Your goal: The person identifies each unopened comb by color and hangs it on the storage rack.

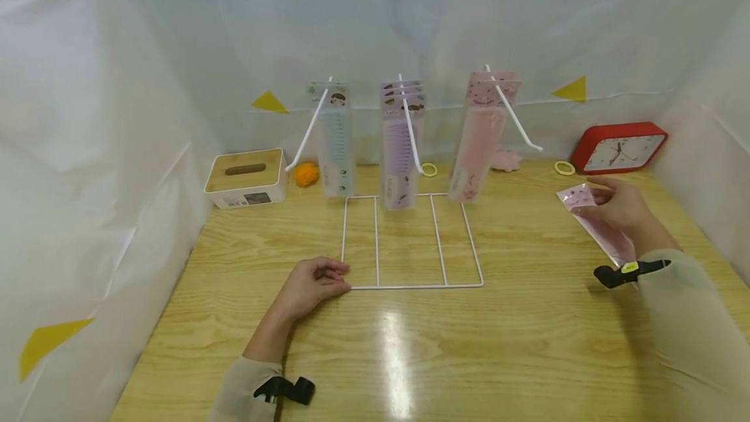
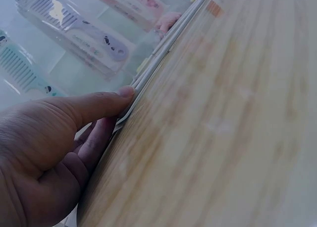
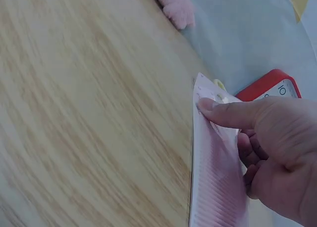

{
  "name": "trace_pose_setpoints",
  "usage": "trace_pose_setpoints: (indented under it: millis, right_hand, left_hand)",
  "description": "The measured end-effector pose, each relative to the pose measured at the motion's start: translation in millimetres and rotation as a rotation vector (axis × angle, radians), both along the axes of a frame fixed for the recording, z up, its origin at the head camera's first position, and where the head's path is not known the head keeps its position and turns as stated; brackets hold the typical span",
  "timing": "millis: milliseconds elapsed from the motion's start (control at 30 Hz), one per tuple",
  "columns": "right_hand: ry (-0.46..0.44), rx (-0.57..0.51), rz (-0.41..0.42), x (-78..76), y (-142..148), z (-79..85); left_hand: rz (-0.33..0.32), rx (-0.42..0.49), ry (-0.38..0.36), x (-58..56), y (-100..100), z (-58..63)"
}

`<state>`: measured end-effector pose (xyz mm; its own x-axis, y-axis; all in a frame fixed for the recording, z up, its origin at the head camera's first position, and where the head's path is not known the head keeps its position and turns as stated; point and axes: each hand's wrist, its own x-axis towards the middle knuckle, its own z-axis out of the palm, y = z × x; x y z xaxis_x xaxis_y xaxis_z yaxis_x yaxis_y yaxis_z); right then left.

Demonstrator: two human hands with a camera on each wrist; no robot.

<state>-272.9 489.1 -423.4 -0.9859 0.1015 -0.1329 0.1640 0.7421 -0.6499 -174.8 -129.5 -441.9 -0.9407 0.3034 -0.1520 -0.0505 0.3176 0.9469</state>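
Observation:
At the right side of the table my right hand (image 1: 621, 208) pinches a packaged pink comb (image 3: 218, 172) near the top of its card, thumb on the front face. The pack slants down toward the wrist. My left hand (image 1: 310, 286) grips the front left corner of a white wire display rack (image 1: 410, 288), with the thumb (image 2: 111, 104) along the wire. Packaged combs hang from the rack's three hooks: teal (image 1: 336, 142) on the left, purple (image 1: 400, 148) in the middle, pink (image 1: 482, 139) on the right.
A tissue box (image 1: 246, 178) and an orange fuzzy thing (image 1: 306, 174) stand at the back left. Along the back right are a pink plush (image 1: 506, 161), a yellow ring (image 1: 564, 168) and a red clock (image 1: 622, 147). Another yellow ring (image 1: 430, 169) lies behind the rack. Pale sheeting surrounds the table.

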Motion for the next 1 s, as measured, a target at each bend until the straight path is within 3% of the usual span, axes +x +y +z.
trace_pose_setpoints:
  millis: [100,200,333,500,567,767,933,1000]
  right_hand:
    - [-0.016,-0.122,-0.06,3.5,-6,1.1]
    - [0.014,-0.163,-0.087,7.8,-11,8.2]
    - [0.133,-0.108,-0.059,12.9,-18,28.8]
    - [0.237,-0.246,-0.032,26.3,-34,61.0]
    - [0.26,-0.279,-0.004,33.6,-42,73.7]
    - [0.308,-0.234,0.113,65.3,-73,113.7]
    - [0.464,-0.256,0.3,95.0,-103,141.7]
    - [0.518,-0.325,0.364,104.0,-113,150.9]
  left_hand:
    - [-0.003,0.005,-0.001,0.4,1,0.3]
    - [-0.005,0.008,-0.001,0.9,2,0.9]
    - [-0.005,0.005,0.003,0.9,1,0.7]
    - [-0.005,0.004,0.002,0.8,0,0.2]
    - [-0.002,0.005,-0.004,1.4,1,0.4]
    - [0.001,0.004,-0.004,1.8,0,-0.1]
    - [0.005,-0.004,0.003,1.0,1,0.0]
    - [0.004,-0.004,0.002,1.0,1,0.1]
